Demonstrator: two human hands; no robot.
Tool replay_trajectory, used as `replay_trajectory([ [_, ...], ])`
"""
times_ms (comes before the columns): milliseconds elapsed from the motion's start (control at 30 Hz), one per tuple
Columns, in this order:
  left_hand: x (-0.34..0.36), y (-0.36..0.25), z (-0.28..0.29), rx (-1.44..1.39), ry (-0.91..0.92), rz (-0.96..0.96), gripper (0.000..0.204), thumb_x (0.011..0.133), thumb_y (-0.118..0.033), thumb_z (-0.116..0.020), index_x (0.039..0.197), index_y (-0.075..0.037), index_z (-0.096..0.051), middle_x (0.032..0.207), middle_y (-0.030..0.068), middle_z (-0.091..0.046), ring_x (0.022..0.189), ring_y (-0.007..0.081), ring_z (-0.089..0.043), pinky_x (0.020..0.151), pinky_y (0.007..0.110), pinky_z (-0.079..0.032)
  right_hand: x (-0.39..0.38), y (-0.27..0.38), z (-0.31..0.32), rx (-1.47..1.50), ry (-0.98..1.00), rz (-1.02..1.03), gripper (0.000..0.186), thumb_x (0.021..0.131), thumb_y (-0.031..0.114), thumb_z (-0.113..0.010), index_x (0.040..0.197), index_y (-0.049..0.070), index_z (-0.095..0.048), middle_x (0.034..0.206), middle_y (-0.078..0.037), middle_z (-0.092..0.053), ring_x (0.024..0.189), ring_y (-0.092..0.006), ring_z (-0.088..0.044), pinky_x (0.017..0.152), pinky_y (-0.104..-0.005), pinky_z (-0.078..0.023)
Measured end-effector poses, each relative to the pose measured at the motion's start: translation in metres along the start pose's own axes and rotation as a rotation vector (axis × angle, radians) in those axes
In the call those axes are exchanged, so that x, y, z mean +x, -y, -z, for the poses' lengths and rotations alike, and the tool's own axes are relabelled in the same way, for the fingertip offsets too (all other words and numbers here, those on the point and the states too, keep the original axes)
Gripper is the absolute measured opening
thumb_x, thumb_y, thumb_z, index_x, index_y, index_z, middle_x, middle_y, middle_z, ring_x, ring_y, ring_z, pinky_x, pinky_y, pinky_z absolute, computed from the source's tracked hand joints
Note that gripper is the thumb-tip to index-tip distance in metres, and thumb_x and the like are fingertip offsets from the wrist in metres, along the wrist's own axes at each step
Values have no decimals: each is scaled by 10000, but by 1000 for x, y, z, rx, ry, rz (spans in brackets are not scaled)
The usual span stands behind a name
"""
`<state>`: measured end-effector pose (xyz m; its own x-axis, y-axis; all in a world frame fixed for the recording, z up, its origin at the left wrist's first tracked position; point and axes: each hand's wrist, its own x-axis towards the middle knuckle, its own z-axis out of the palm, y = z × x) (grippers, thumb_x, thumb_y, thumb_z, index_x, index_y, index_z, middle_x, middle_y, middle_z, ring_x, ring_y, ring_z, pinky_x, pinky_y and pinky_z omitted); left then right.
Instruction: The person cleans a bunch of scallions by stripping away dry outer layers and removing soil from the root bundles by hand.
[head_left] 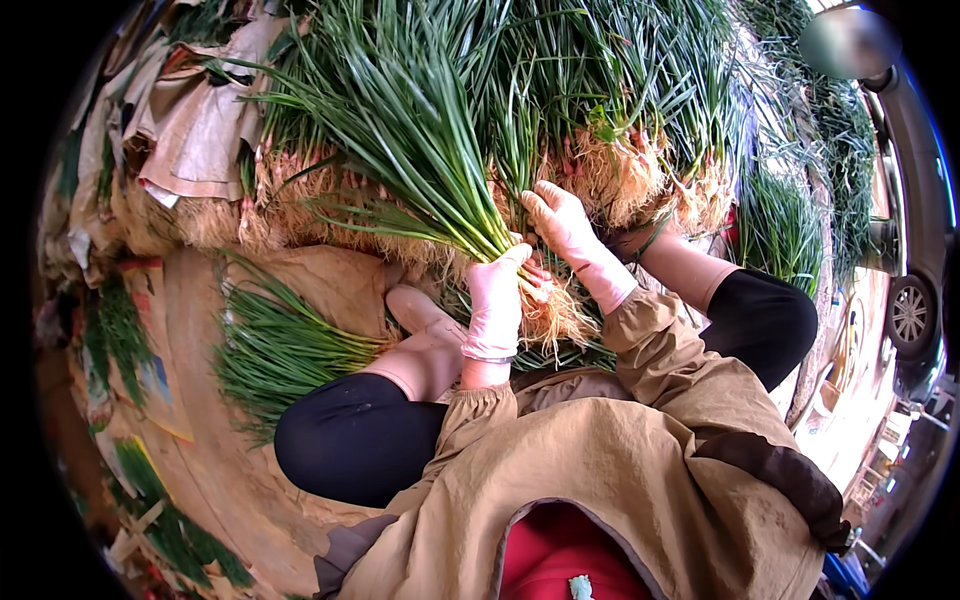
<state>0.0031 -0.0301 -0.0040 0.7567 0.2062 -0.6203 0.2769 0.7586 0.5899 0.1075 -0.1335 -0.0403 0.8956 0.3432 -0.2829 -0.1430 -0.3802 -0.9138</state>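
Observation:
A bunch of spring onions (465,205) is in my left hand (492,303), which wears a pale pink glove. Its long green leaves fan up to the left. Pinkish bulbs and pale, stringy roots (553,318) hang from its lower end, beside the glove. My right hand (563,222), gloved alike, is just above and to the right. Its fingers are curled in against green stalks at the edge of a big heap of spring onions (610,70); how many stalks they grip is hidden.
More spring onions (290,345) lie on brown sheeting (255,490) by my left knee. Cloth sacking (205,150) covers part of the heap at far left. My bent legs flank the work. Another green pile (785,225) lies at right, and a parked car (915,200) stands beyond.

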Motion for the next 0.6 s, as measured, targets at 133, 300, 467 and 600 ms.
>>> replay_trajectory([
  [133,-3,-6,-2,-27,-22,70,131,855,-61,-596,961,16,-606,661,95,-602,506,219,-617,399,299,-494,15,-20,-17,801,-80,-399,140,953,171,-538,845,86,-563,592,34,-506,467,-92,-433,434,-228,-360],
  [300,-2,0,-21,-35,61,182,183,851,-91,-591,967,40,-644,711,108,-645,540,201,-622,452,295,-514,44,-114,78,-104,55,36,216,924,250,-527,822,69,-587,652,-28,-555,529,-175,-511,511,-301,-448],
  [467,-1,8,14,82,-61,29,137,858,-23,-595,959,65,-619,693,154,-631,470,223,-591,374,322,-476,-16,-26,29,-625,206,-148,590,927,568,-507,939,-1,-659,803,-185,-681,773,-317,-671,776,-416,-525],
  [600,2,20,3,136,-100,-98,73,835,50,-597,906,38,-605,704,120,-635,411,240,-577,323,323,-484,-11,35,4,-774,-75,-73,460,837,502,-655,854,43,-640,783,-179,-671,797,-357,-663,742,-433,-509],
])
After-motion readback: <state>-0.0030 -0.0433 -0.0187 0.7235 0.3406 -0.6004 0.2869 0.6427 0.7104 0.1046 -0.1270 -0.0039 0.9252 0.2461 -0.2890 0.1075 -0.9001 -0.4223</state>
